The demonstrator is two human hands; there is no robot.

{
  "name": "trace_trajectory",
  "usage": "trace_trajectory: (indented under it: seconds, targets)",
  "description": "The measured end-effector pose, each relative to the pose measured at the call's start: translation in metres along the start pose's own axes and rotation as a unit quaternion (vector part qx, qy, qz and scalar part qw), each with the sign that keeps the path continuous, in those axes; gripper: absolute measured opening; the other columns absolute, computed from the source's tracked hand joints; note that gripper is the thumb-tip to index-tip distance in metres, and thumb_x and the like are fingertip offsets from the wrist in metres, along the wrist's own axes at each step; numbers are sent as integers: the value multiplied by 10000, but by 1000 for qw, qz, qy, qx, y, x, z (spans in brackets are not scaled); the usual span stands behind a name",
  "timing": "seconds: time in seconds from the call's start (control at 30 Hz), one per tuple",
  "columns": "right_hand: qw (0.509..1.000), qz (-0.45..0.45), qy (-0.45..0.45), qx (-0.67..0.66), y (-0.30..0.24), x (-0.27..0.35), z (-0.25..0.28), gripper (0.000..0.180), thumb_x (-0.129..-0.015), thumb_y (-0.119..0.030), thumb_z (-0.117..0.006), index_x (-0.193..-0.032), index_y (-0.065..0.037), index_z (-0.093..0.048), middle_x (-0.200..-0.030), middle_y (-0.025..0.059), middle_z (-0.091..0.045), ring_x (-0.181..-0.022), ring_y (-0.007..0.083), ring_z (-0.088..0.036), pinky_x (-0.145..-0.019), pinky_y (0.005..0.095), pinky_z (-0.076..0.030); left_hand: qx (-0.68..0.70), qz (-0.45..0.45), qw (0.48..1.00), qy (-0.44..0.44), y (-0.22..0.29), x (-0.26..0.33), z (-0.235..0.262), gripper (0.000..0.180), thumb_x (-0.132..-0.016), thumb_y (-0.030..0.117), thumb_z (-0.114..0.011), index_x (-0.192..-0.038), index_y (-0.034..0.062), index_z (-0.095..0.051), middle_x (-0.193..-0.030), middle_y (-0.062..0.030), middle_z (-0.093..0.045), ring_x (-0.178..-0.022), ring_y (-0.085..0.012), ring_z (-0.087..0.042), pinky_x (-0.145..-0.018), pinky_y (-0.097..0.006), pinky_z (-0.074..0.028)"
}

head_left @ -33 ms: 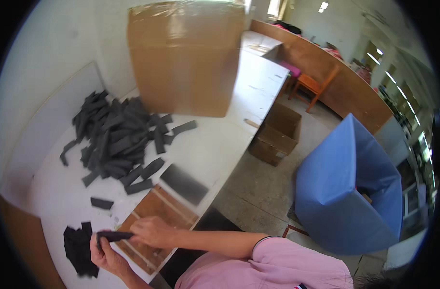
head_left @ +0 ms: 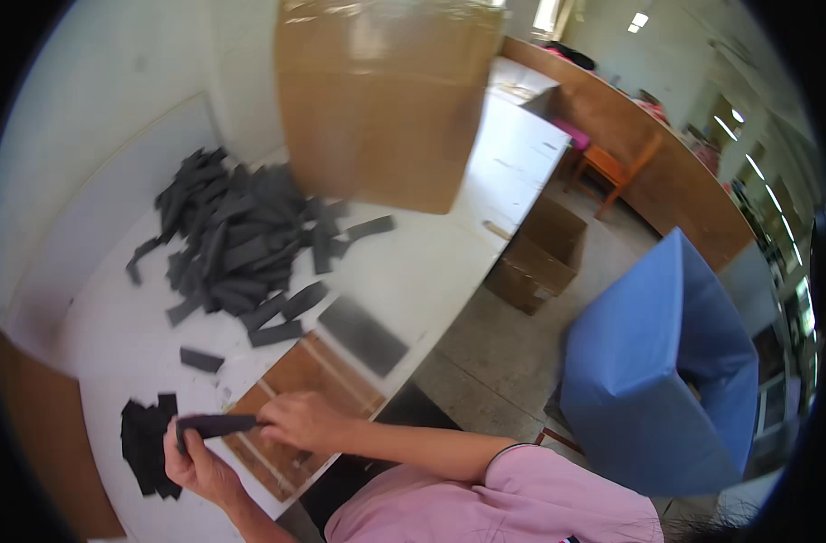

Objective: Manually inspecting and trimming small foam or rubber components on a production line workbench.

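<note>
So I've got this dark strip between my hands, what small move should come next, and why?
Perhaps steady the dark strip with your left grip and tug gently with your right grip to tauten it, as they sit at its opposite ends.

Before me, the held strip (head_left: pixel 215 424) and the heaped strips (head_left: pixel 236 237) are showing dark grey, while the smaller cluster (head_left: pixel 147 442) is appearing black against the white tabletop (head_left: pixel 413 258). The brown board (head_left: pixel 300 373) is displaying pale stripes. The bin (head_left: pixel 623 362) is appearing blue, the shirt (head_left: pixel 485 502) pink, the chair (head_left: pixel 605 166) orange, the tall carton (head_left: pixel 386 118) tan.
</note>
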State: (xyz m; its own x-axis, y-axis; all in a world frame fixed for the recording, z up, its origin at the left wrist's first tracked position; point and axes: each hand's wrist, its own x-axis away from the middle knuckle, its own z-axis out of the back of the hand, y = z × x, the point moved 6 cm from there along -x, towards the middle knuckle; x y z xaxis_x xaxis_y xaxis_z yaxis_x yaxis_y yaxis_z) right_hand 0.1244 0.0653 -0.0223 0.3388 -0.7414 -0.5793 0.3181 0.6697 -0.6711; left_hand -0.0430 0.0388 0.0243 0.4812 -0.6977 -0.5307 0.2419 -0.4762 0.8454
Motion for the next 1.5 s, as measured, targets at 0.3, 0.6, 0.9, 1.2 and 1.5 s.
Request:
trace_trajectory:
  seconds: [0.3, 0.6, 0.9, 1.2, 1.5]
  targets:
    - [984, -77, -66, 147, 47, 33, -11, 146, -742, -180, -591, -795, -61, -526, -722, 107, -527, -643, 279, -529, -553, 374, -414, -175, -78, 981, -34, 3, -158, -34, 290, -799, 184, -578, -1011, -8, -531, -809, -56, -576, -677, -109, -535, -621, -236, -434]
    - [987, -118, -54, 93, 60, 34, -9, 126, -774, -151, -572, -759, -34, -525, -682, 101, -528, -609, 284, -536, -525, 355, -414, -497, -10, 863, -88, -134, -53, 55, 239, -709, 132, -572, -911, 9, -537, -827, -157, -554, -794, -309, -534, -654, -407, -431]
    - [987, -116, -42, 103, 61, 39, -9, 148, -783, -178, -555, -731, -44, -521, -661, 101, -516, -593, 292, -531, -516, 367, -410, -692, -57, 709, -123, -175, -51, 42, 72, -731, 112, -508, -767, 56, -538, -777, -137, -533, -780, -297, -518, -628, -389, -447]
    - [990, -117, -45, 69, 57, 37, -4, 172, -809, -187, -528, -739, -30, -520, -684, 108, -530, -605, 280, -538, -527, 348, -412, -214, 134, 955, -155, -80, -6, 31, 80, -789, 47, -512, -837, -8, -544, -747, -76, -571, -678, -162, -532, -635, -255, -417]
    - [833, -324, -93, -439, -11, 39, -9, 194, -805, -179, -560, -866, 5, -560, -756, 40, -536, -716, 107, -502, -662, 240, -419, 156, 376, 885, -226, -26, 64, -9, 77, -815, 79, -554, -845, 22, -512, -726, 33, -536, -650, -7, -467, -587, -149, -371]
